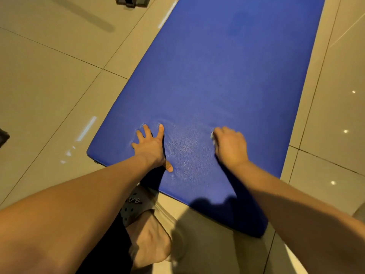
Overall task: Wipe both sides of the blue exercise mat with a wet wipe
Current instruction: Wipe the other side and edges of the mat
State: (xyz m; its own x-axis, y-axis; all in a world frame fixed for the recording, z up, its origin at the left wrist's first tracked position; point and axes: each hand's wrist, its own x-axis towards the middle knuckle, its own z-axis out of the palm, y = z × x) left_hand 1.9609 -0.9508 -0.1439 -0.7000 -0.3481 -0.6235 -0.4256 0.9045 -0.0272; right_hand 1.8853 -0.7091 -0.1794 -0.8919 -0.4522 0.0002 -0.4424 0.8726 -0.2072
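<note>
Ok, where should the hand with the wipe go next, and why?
Probably sweep the right hand, curled round the wet wipe, forward along the blue mat. The sheen lies only between the hands, so the far stretch seems unwiped. The left hand presses it flat.

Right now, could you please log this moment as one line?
left hand: flat on blue mat | right hand: grips wet wipe on mat
</note>
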